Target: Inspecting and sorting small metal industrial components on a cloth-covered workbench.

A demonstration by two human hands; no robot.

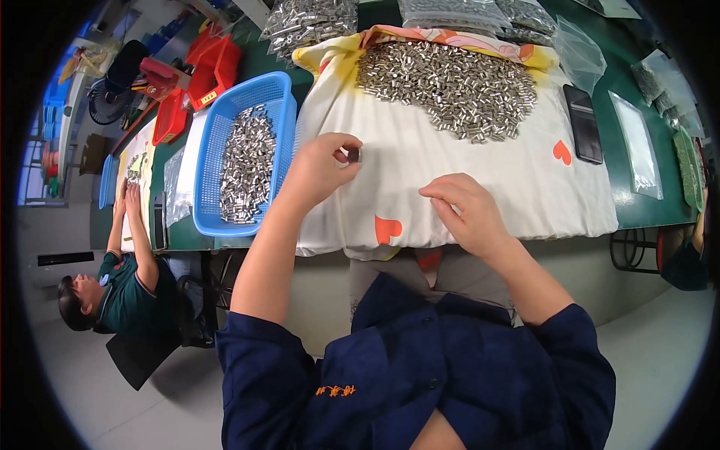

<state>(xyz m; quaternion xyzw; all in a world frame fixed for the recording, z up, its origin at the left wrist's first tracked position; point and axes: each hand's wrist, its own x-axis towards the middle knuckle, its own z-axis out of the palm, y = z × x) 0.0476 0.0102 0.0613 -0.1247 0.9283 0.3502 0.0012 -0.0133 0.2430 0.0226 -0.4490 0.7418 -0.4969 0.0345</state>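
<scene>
We look down at a green worktable (671, 214) spread with a white cloth (525, 187) printed with red hearts. On its far half lies a pile of small silver metal cylinders (465, 90), loose and heaped. To the left, a blue mesh basket (283, 120) holds many more like them, scattered over its bottom. Beyond the cloth, clear bags (311, 24) bulge with metal parts; two red bins, one (214, 71) behind the other (171, 116), stand past the basket, and a green basket (685, 171) sits at the far right.

Our left hand (319, 169) is curled beside the blue basket, thumb and forefinger bent around something small and dark; we cannot tell what it is. Our right hand (469, 214) is half open above the cloth, thumb apart from the forefinger.

The cloth reaches the table's near edge, just before our lap. A stretch of its white fabric runs between our hands and up to the pile. A dark phone (583, 124) borders it on the right, near a flat clear bag (636, 146).
</scene>
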